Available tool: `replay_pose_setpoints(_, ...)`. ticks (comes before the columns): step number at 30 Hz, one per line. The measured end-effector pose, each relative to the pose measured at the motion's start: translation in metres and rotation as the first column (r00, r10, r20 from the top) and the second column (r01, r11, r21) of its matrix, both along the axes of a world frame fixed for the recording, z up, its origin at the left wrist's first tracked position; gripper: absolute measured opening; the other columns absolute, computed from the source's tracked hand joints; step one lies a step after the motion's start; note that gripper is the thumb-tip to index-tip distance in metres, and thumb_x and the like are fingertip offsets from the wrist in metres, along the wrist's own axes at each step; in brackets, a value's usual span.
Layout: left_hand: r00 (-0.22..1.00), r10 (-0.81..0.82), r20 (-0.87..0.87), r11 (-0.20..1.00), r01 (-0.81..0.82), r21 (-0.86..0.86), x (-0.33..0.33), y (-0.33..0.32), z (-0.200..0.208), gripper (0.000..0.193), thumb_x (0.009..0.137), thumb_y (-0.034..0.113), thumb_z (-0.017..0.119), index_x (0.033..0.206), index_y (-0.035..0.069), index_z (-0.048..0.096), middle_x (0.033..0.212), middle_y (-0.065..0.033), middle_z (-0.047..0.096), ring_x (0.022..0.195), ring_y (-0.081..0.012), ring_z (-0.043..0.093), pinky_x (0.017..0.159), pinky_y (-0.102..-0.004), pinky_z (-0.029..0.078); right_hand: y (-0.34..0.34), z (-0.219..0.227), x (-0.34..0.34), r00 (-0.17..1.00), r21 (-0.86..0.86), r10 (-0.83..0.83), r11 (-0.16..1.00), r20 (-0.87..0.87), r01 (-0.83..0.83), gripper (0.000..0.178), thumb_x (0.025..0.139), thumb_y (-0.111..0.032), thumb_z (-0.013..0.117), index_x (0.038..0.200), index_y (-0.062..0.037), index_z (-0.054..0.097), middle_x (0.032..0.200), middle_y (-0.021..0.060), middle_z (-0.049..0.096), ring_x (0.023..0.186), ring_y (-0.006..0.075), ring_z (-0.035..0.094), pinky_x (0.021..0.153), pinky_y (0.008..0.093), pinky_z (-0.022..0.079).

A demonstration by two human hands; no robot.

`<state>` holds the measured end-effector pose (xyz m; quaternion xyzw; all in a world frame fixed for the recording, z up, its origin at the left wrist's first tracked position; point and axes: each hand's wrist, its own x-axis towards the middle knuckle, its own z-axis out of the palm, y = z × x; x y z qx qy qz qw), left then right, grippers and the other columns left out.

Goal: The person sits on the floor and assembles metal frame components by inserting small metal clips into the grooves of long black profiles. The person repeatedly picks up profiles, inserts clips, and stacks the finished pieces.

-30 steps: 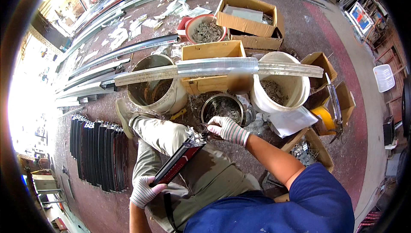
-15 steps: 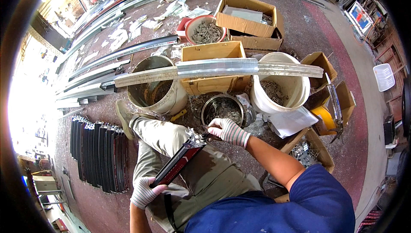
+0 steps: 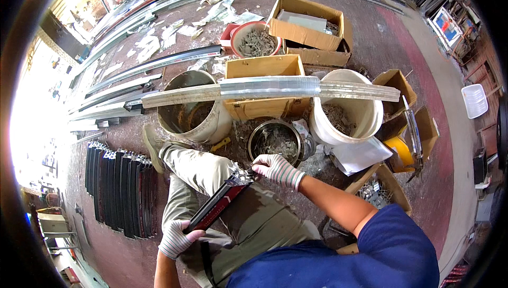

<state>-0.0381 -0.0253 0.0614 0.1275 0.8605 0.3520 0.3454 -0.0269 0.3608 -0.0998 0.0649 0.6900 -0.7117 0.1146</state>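
Across my lap a short black and dark red aluminium profile lies tilted, its far end higher and to the right. My left hand, in a striped knit glove, grips its near end. Silvery metal fittings jut out at the far end. Right beside them is my gloved right hand, fingers pinched together; a small dark piece may be in them, but I cannot make it out. Just beyond this hand stands a round metal bowl with small metal pieces inside.
Many similar black profiles lie side by side at the left. A long wrapped bar spans a dirty bucket, a wooden box and a white bucket. Cardboard boxes stand behind; an open carton of metal parts is at right.
My right hand has shifted slightly down and left, closer against the profile's far end. My left hand keeps its grip, and the view has tilted a little.
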Motion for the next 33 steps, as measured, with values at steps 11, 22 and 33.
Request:
replay_pose_setpoints(11, 0.999, -0.020, -0.034, 1.000, 0.019, -0.018, -0.001, -0.005, 0.001, 0.040, 0.085, 0.036, 0.090, 0.074, 0.002, 0.072, 0.061, 0.0040, 0.048, 0.062, -0.0050, 0.041, 0.053, -0.0312, 0.037, -0.017, -0.013, 0.009, 0.994, -0.153, -0.106, 0.982, 0.021, 0.108, 0.016, 0.105, -0.017, 0.069, 0.108, -0.0010, 0.071, 0.085, -0.0014, 0.068, 0.079, 0.0084, 0.056, 0.075, 0.0302, 0.051)
replay_pose_setpoints(22, 0.735, -0.201, -0.648, 0.964, 0.266, 0.004, 0.002, 0.010, -0.002, 0.063, 0.067, 0.035, 0.100, 0.111, 0.003, 0.070, 0.100, -0.0135, 0.070, 0.089, -0.0301, 0.068, 0.081, -0.0406, 0.055, 0.026, 0.045, -0.012, 0.962, 0.362, 0.252, 0.911, -0.104, -0.199, 0.031, 0.105, -0.030, 0.067, 0.114, -0.0009, 0.072, 0.094, 0.0165, 0.077, 0.085, 0.0254, 0.071, 0.081, 0.0414, 0.055)
replay_pose_setpoints(33, 0.940, -0.235, -0.246, 0.969, 0.246, 0.015, -0.008, 0.009, -0.001, 0.084, 0.071, 0.025, 0.094, 0.144, 0.001, 0.062, 0.132, -0.0218, 0.069, 0.120, -0.0354, 0.069, 0.107, -0.0390, 0.052, 0.021, 0.052, -0.017, 0.964, 0.444, 0.250, 0.876, -0.085, -0.188, 0.027, 0.102, -0.028, 0.069, 0.108, -0.0016, 0.070, 0.092, 0.0204, 0.074, 0.084, 0.0352, 0.071, 0.079, 0.0442, 0.055)
